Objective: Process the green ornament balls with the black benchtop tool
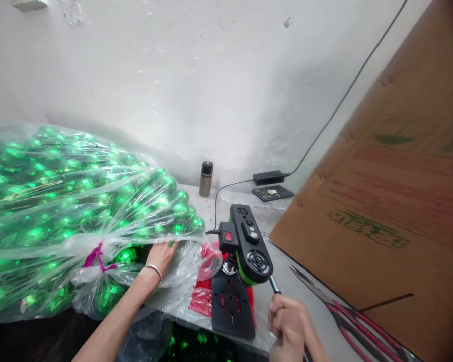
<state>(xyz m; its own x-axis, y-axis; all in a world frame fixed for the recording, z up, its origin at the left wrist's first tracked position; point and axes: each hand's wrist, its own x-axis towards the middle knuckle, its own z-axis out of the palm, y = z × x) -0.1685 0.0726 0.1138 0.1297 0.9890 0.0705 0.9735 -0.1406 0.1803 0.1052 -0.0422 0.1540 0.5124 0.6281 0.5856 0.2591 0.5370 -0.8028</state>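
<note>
The left hand [161,257], fingers loosely extended, touches the bag [73,245] of green balls [127,256] left of the device [252,246], apparently reaching or steadying, while the right hand [290,319] grips the rod [274,284] at the device's near end.

1 thin, silvery bracelet [155,270] circles the bare left wrist [149,277].

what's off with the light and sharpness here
Head view: the wall is washed out near the middle; glints speckle the clear plastic and green baubles; the right hand looks slightly soft; print on the cardboard box is smeary; top right corner falls dark.
</note>
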